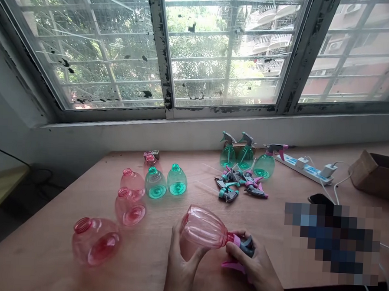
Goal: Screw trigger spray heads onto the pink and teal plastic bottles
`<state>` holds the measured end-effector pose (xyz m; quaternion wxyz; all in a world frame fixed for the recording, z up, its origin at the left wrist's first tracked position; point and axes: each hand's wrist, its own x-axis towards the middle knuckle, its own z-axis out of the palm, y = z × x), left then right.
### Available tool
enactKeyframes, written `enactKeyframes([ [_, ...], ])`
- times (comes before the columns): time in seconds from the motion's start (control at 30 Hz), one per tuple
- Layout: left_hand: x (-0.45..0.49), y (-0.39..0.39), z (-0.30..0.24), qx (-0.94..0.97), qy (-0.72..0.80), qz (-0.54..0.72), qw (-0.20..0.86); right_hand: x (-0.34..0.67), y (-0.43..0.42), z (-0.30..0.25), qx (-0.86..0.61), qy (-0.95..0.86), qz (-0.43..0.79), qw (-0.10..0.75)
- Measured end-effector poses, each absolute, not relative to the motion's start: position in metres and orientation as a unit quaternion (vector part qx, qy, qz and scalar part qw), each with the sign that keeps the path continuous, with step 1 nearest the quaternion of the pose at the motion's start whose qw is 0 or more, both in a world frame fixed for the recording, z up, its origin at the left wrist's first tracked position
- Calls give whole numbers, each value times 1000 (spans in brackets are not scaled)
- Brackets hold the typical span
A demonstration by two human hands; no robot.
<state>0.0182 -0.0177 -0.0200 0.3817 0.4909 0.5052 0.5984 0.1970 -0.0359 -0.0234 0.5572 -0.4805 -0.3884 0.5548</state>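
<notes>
A clear pink spray bottle [205, 226] lies tilted on its side in the air above the front of the table, its neck pointing right. Around its wide base end curls my left hand [184, 258], thumb below and fingers partly hidden behind the plastic. My right hand [252, 257] grips the spray head [246, 245] at the neck, thumb and fingers pressed on its pink collar. The head is dark grey, and its pink trigger [234, 266] hangs below. Whether the collar is fully screwed on I cannot tell.
Headless pink bottles [96, 242] and green bottles [155, 184] stand at left. Loose spray heads [241, 182] are piled mid-table, before green bottles with heads [246, 156]. Behind are a power strip [306, 168] and cardboard box [375, 176]; a phone [320, 198] lies at right.
</notes>
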Motion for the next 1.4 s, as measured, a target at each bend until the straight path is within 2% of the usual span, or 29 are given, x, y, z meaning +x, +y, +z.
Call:
enactKeyframes([
  [0.1, 17, -19, -16, 514, 509, 582, 370, 197, -34, -26, -490, -375, 543, 569],
  [0.37, 15, -20, -17, 449, 510, 602, 420, 192, -37, -25, -481, -405, 531, 568],
  [0.53, 6, -11, -29, 515, 466, 566, 444, 193, -34, -28, -472, -384, 542, 579],
  [0.83, 17, -20, -13, 461, 497, 594, 433, 193, -36, -28, -478, -414, 531, 564],
  [1.1, 17, -18, -19, 505, 494, 587, 396, 192, -34, -29, -471, -392, 521, 594],
  [1.4, 15, -18, -23, 474, 481, 603, 425, 194, -37, -28, -452, -409, 541, 580],
])
